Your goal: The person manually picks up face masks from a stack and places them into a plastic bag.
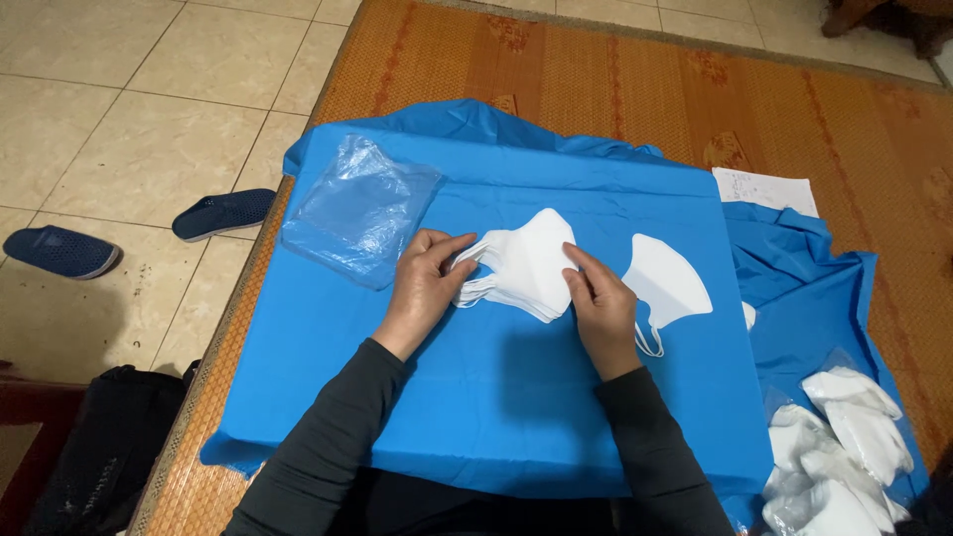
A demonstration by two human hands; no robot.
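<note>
Beige tiled floor point(129, 129), orange woven mat point(615, 89), two dark blue slippers point(223, 212) on the tiles.

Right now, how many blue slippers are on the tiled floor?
2. One slipper lies at the far left edge of the tiles; the other slipper lies beside the woven mat, near the blue sheet. Others may be out of view.

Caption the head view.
Both hands, left and right, hold a stack of white masks over a blue cloth.
</note>
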